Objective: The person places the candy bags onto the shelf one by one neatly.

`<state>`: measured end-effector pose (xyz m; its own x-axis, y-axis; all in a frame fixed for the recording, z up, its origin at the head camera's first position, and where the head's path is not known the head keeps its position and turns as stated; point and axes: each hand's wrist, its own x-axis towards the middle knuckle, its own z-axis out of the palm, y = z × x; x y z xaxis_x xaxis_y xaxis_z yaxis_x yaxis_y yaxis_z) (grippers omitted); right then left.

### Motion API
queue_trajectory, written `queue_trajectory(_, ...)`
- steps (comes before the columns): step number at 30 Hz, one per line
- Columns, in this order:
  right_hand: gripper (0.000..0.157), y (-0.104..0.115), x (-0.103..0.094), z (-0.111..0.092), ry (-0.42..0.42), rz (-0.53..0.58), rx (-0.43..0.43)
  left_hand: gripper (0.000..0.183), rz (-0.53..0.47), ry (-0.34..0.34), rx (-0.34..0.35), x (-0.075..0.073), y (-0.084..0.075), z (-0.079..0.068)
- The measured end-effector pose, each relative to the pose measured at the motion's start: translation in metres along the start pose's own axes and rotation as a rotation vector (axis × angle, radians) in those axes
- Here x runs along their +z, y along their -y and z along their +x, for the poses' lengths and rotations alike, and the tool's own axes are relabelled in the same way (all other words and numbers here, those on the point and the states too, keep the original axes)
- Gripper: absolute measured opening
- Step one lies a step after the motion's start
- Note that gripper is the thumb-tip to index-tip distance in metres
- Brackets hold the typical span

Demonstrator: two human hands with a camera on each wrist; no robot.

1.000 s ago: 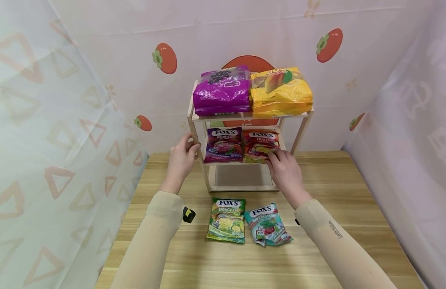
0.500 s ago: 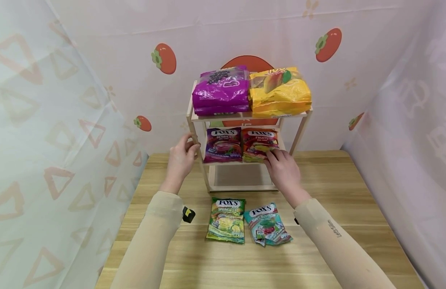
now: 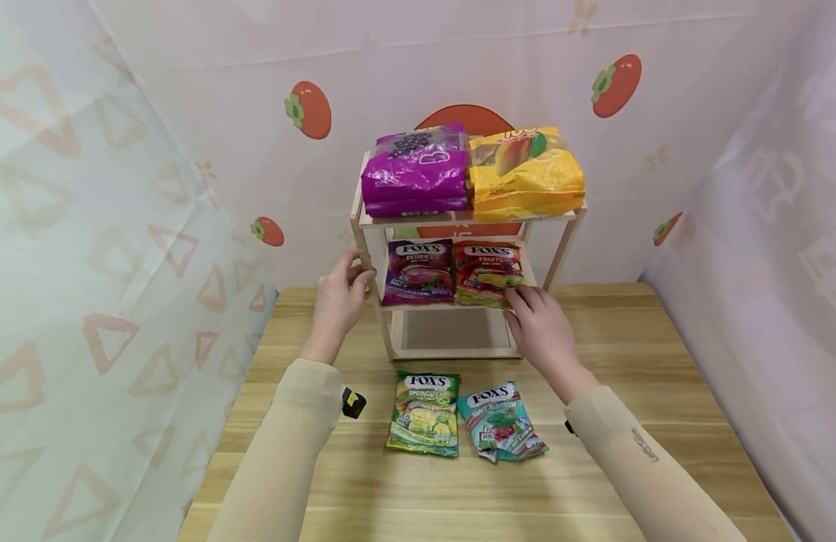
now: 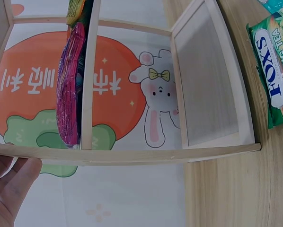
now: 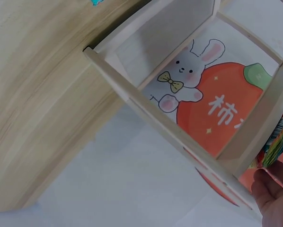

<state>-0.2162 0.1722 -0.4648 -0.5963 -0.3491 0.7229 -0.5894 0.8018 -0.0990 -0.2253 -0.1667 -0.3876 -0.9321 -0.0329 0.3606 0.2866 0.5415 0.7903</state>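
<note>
My left hand (image 3: pixel 341 299) holds the left front post of a small wooden shelf rack (image 3: pixel 456 352), thumb to the front; in the left wrist view its fingertips lie along the post (image 4: pixel 132 155). My right hand (image 3: pixel 541 325) is at the lower right corner of a red Fox's Fruits candy bag (image 3: pixel 487 263) on the middle shelf. In the right wrist view, thumb and fingers (image 5: pixel 260 187) pinch that bag's edge (image 5: pixel 277 144). Left of it, a purple Fox's Berries bag (image 3: pixel 419 271) lies on the same shelf.
A purple bag (image 3: pixel 418 177) and a yellow bag (image 3: pixel 529 177) sit on the top shelf. On the wooden table (image 3: pixel 364 489), in front of the rack, lie a green Spring Tea bag (image 3: pixel 425 414) and a teal Mint Blossom bag (image 3: pixel 502 425). A printed curtain (image 3: pixel 208 135) stands behind.
My right hand has shifted slightly right and down, towards the corner of the Fruits bag, uncovering more of its front. The left hand stays on the post.
</note>
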Motion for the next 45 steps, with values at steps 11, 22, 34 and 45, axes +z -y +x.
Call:
queue_trajectory(11,0.03,-0.013,-0.016,-0.017,-0.053,0.061,0.027,0.029,-0.005,-0.002,-0.001,0.0,0.001,0.0)
queue_trajectory(22,0.027,-0.027,-0.028,-0.015,-0.086,0.111,0.217,0.031,-0.017,0.006,-0.003,-0.002,0.002,-0.002)
queue_trajectory(34,0.042,-0.036,-0.035,0.008,-0.062,0.24,0.375,0.047,-0.103,0.118,-0.144,-0.005,0.017,-0.013)
queue_trajectory(45,0.013,-0.041,-0.039,0.021,0.014,0.282,0.41,0.042,-0.051,0.137,-0.196,-0.005,0.036,-0.034)
